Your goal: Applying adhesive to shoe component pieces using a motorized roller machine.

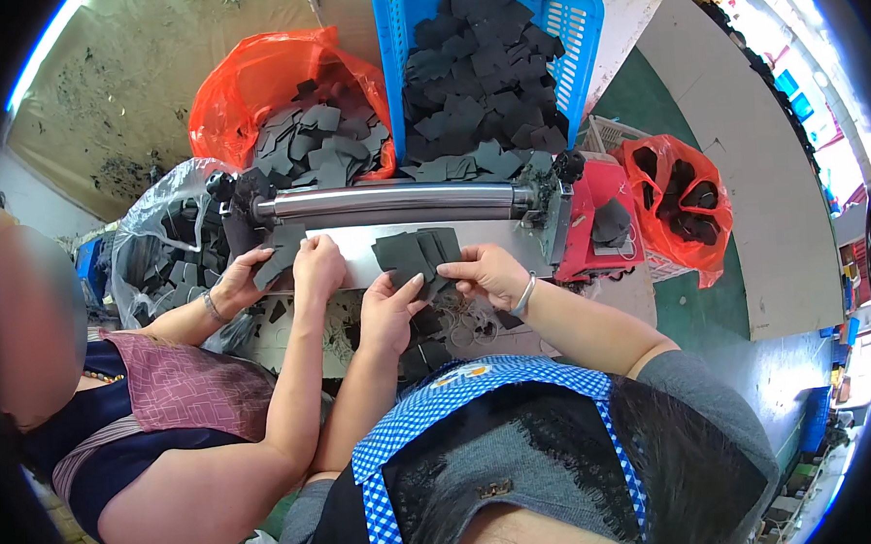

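Both my hands hold a fanned bunch of dark grey flat pieces (411, 257) over the metal feed plate (357, 246) of a roller machine. My left hand (390, 308) grips the bunch from below, thumb on its front. At its right edge, my right hand (491, 274), with a bangle on the wrist, pinches the pieces between thumb and fingers. Beyond the plate lies the machine's shiny steel roller (393, 198). Beside me on the left, a co-worker's hands (317, 267) hold similar dark pieces (281, 254) at the plate's left end.
Behind the roller stand a blue basket (395, 79) and a red plastic bag (228, 87), both full of dark pieces. A clear bag (142, 226) of pieces sits at left. To the right are the machine's red housing (575, 232) and another red bag (711, 245) holding dark pieces.
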The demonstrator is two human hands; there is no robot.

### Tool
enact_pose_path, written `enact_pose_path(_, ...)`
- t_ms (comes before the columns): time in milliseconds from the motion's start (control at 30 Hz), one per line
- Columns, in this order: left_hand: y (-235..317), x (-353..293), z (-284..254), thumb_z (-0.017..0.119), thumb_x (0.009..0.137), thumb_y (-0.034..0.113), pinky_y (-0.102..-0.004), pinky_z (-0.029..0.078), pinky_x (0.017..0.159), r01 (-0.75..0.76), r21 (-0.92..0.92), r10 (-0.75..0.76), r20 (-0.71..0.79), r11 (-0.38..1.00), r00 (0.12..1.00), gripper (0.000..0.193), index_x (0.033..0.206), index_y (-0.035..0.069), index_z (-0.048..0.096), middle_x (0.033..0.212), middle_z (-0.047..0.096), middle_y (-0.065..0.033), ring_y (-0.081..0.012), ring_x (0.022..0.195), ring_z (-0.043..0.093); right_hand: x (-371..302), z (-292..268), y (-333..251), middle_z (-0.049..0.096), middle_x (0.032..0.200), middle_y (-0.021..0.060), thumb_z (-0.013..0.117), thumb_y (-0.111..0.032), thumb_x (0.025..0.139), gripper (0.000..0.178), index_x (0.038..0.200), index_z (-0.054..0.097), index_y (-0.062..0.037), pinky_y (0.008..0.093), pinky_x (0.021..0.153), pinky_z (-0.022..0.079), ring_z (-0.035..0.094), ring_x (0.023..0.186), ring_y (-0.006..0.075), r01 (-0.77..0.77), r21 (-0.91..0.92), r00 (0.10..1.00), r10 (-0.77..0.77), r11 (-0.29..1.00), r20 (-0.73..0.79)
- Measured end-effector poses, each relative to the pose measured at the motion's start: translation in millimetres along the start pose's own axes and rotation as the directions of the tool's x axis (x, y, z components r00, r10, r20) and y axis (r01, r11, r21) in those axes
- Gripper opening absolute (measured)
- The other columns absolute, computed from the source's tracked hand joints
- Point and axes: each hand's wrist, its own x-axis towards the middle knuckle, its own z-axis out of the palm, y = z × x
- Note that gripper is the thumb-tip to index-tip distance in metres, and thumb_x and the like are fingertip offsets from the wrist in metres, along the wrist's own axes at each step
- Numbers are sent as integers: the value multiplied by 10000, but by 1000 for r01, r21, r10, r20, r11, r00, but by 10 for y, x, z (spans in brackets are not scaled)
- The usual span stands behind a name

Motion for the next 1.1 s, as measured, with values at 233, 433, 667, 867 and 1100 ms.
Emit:
enact_pose_path(233, 13, 34, -62, 602, 813, 3, -287, 545, 636, -109, 109, 120, -102, 988, 987, 149, 959, 3, 572, 890, 631, -83, -152, 748, 631, 147, -248, -119, 624, 792, 105, 610, -160, 843, 204, 921, 571, 25, 232, 551, 526, 638, 661, 181, -56, 105, 948, 86, 993, -308)
enact_pose_path(433, -23, 46, -58, 605, 817, 18, -279, 550, 616, -108, 120, 122, -121, 987, 985, 147, 956, 14, 557, 879, 627, -82, -151, 743, 632, 101, -179, 20, 618, 754, 53, 603, -179, 852, 159, 883, 591, -24, 201, 497, 451, 590, 595, 106, 2, -94, 996, 6, 996, 86)
enact_pose_path(667, -23, 47, -75, 590, 831, 32, -281, 556, 619, -73, 90, 85, -145, 993, 986, 168, 990, 26, 534, 895, 625, -76, -156, 751, 633, 109, -180, -87, 617, 765, 53, 611, -153, 837, 151, 891, 587, -14, 222, 507, 471, 588, 606, 113, -10, 53, 977, 21, 999, -212)
enact_pose_path(867, -36, -7, -15, 603, 823, 33, -294, 549, 672, 3, 24, -1, -106, 1000, 994, 191, 999, 40, 530, 894, 625, -60, -143, 763, 626, 37, -21, -44, 565, 687, -1, 686, -158, 781, 219, 913, 591, -11, 186, 474, 399, 531, 585, 61, -36, -85, 990, 47, 996, 133)
enact_pose_path(1100, -21, -8, -13, 594, 829, 28, -308, 538, 712, 10, 21, -9, -37, 1000, 999, 198, 1016, 14, 533, 947, 607, -72, -157, 850, 607, 50, -38, 35, 530, 645, -12, 708, -214, 766, 259, 856, 579, -8, 199, 484, 432, 536, 570, 73, -29, -107, 998, 23, 994, -54)
